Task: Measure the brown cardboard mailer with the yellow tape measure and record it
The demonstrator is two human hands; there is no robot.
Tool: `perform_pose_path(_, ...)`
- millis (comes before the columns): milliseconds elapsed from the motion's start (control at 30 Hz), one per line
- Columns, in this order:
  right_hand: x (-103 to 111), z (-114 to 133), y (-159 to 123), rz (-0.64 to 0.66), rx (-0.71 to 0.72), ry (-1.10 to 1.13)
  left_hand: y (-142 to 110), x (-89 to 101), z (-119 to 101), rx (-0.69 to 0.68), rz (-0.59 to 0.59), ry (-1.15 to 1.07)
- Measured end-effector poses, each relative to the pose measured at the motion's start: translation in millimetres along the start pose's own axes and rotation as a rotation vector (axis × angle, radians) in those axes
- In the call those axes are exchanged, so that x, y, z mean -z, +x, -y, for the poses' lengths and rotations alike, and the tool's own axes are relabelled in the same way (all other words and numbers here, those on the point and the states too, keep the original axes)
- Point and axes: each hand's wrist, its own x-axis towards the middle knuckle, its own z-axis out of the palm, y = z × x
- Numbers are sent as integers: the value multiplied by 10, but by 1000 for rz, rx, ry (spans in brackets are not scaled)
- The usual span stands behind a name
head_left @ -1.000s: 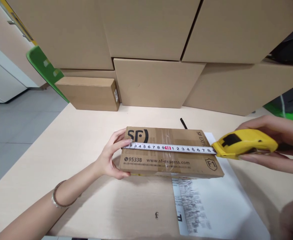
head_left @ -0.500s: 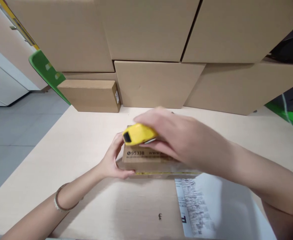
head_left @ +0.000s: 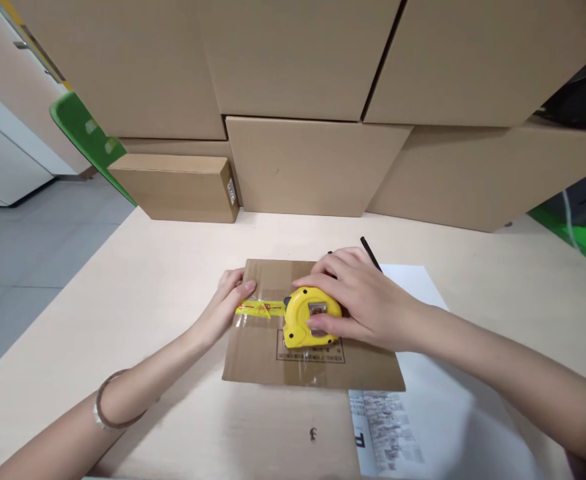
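A small brown cardboard box (head_left: 253,363) with clear tape and a printed frame lies on the table in front of me. My right hand (head_left: 355,297) is closed round a yellow tape measure (head_left: 300,320) just over the box's top face. A short length of yellow blade (head_left: 265,309) runs left from its case across the top to the box's left edge. At that edge my left hand (head_left: 230,300) grips the box, thumb on top and beside the blade's end; its other fingers are partly hidden behind the side.
A white printed sheet (head_left: 453,413) lies partly under the box on the pale table (head_left: 173,413). Beyond my right hand a black pen-like stick (head_left: 370,253) pokes out. A closed carton (head_left: 173,193) stands at the back left, before stacked large boxes (head_left: 307,170).
The box now shows its broad face up instead of the printed narrow side. My right hand has lowered the tape measure, and its blade now lies out across the box.
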Motion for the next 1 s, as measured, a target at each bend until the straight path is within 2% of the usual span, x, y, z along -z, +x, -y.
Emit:
perform_pose_path(67,-11,-57,-32,-74,-4,-67,3,-15,-3,49,1,-13)
perform_pose_path(133,58,-171,-97,-185,-49,-76,-13,-55,-15,95,68,-131)
perform_pose_path(200,159,-355,-204,-287,-244,-65,-33,-99,-12,105,106,-232)
perform_pose_path(233,200,-467,-271,-268,-413,-79,-38,-115,-1,99,111,-261)
perform_pose_path(267,224,-586,-344,-189,-605,-105,-38,-124,18,88,112,-280)
perform_pose_path(333,198,-820,-500,71,-930,-168,-26,-124,68,66,111,-299)
perform_pose_path(400,84,-1013,-651,295,-1091,-177,-5,-109,121,48,107,-295)
perform_pose_path(433,13,-1087,-720,342,-1119,-155,5,-101,143,39,102,-287)
perform_pose_path(533,-151,-1239,-897,355,-1097,-17,17,-86,175,23,98,-274)
perform_pose_path(733,-106,-1425,-1155,235,-923,490,1,-81,126,44,108,-271)
perform_pose_path(867,-142,-1436,-1222,194,-887,744,9,-61,90,50,102,-232)
perform_pose_path(1000,-231,-1357,-1175,183,-887,871,17,-51,82,32,82,-197)
